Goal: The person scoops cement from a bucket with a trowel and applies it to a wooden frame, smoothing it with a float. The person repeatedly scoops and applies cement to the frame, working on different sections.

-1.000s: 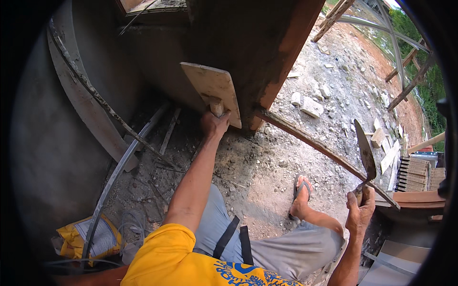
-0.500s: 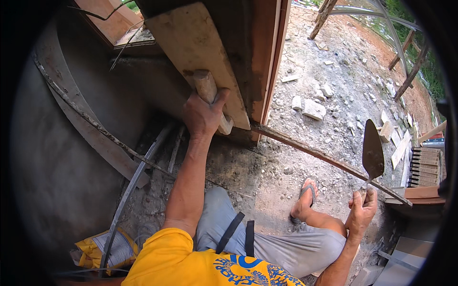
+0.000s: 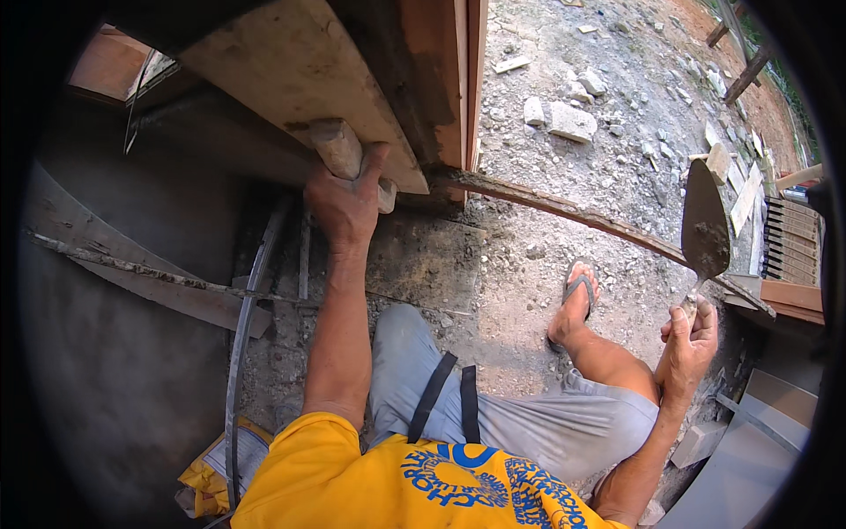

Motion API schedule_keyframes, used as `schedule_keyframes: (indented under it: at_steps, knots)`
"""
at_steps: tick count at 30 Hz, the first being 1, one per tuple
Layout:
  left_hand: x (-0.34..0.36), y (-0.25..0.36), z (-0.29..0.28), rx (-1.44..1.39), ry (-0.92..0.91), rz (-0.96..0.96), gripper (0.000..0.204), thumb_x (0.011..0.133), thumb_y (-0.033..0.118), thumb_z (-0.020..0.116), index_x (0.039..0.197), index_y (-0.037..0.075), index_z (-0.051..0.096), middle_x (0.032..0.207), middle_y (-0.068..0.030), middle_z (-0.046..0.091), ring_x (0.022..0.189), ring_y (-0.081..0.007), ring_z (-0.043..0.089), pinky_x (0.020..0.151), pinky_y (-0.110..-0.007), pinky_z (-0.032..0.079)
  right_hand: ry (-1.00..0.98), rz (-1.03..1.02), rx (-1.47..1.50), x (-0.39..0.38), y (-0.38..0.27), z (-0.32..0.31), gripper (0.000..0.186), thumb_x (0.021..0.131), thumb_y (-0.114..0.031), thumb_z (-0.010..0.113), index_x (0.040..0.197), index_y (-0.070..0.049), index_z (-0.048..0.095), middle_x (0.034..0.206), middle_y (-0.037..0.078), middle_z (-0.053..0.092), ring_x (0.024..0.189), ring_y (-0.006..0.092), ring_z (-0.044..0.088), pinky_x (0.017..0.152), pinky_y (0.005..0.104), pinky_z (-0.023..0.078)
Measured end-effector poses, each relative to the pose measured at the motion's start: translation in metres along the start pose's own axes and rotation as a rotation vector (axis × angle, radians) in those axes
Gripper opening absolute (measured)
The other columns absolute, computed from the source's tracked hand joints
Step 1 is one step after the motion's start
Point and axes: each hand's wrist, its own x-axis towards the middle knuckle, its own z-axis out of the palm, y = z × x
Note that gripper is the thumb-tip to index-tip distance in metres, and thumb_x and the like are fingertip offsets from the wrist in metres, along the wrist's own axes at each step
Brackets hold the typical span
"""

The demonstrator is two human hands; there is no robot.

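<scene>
Gripping the wooden handle (image 3: 335, 145) of a large flat plastering float (image 3: 269, 62), my left hand (image 3: 344, 198) is raised against the dark wall section beside a reddish-brown frame (image 3: 445, 79). The float's face against the wall is hidden. My right hand (image 3: 687, 348) grips a pointing trowel (image 3: 705, 216) by its handle, the metal blade held upright out to the right, in front of a long dirty wooden batten (image 3: 568, 207) that runs outward from the frame's base.
Curved-looking boards (image 3: 132, 273) and a metal bar (image 3: 247, 344) lean at left near a yellow sack (image 3: 211, 476). Gravel, stone chunks (image 3: 573, 123) and wood offcuts lie outside the opening. Stacked slatted pieces (image 3: 789, 242) stand at right, with grey sheets (image 3: 731, 458) below. My sandalled foot (image 3: 573, 304) rests on rubble.
My left hand and the float have moved up and leftward along the wall. My right hand with the trowel is slightly farther right and higher. The camera view has shifted.
</scene>
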Motion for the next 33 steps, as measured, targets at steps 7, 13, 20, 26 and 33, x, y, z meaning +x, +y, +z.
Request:
schedule_keyframes:
  at_steps: [7, 13, 20, 26, 33]
  knots:
    - [-0.016, -0.025, 0.022, 0.095, 0.084, -0.011, 0.055, 0.085, 0.029, 0.09, 0.119, -0.006, 0.065, 0.111, -0.015, 0.074, 0.101, -0.0235, 0.069, 0.091, -0.038, 0.054, -0.085, 0.013, 0.03, 0.004, -0.006, 0.01, 0.038, 0.096, -0.008, 0.073, 0.13, 0.0, 0.058, 0.096, 0.002, 0.065, 0.073, 0.0062, 0.057, 0.065, 0.0219, 0.047]
    - [-0.032, -0.043, 0.032, 0.098, -0.048, -0.174, 0.059, 0.084, 0.031, 0.09, 0.124, -0.004, 0.064, 0.117, -0.0153, 0.073, 0.106, -0.025, 0.068, 0.092, -0.039, 0.053, -0.162, 0.002, -0.051, 0.008, -0.011, 0.014, 0.041, 0.096, -0.009, 0.074, 0.131, 0.002, 0.057, 0.097, 0.003, 0.065, 0.076, 0.007, 0.059, 0.066, 0.0221, 0.048]
    - [0.009, 0.012, 0.002, 0.018, 0.063, 0.027, 0.058, 0.086, 0.032, 0.089, 0.121, -0.006, 0.065, 0.115, -0.014, 0.073, 0.104, -0.0193, 0.067, 0.092, -0.036, 0.053, -0.154, -0.012, -0.085, 0.009, -0.008, 0.011, 0.042, 0.096, -0.011, 0.074, 0.132, 0.002, 0.057, 0.095, 0.002, 0.066, 0.075, 0.0069, 0.059, 0.066, 0.0219, 0.047]
    - [-0.012, -0.022, 0.022, -0.023, 0.097, 0.046, 0.058, 0.088, 0.03, 0.088, 0.124, -0.007, 0.062, 0.117, -0.0149, 0.071, 0.105, -0.0201, 0.066, 0.094, -0.037, 0.052, -0.151, 0.003, -0.059, 0.011, -0.007, 0.011, 0.042, 0.096, -0.009, 0.073, 0.133, 0.002, 0.057, 0.097, 0.005, 0.068, 0.075, 0.0073, 0.059, 0.067, 0.0222, 0.047]
    - [-0.047, -0.117, 0.046, 0.09, 0.09, 0.065, 0.059, 0.087, 0.024, 0.089, 0.129, -0.005, 0.06, 0.12, -0.0151, 0.07, 0.11, -0.0236, 0.065, 0.098, -0.038, 0.05, -0.133, 0.043, -0.056, 0.013, -0.006, 0.01, 0.043, 0.095, -0.009, 0.072, 0.133, 0.003, 0.056, 0.101, 0.008, 0.068, 0.077, 0.0088, 0.059, 0.068, 0.0226, 0.048]
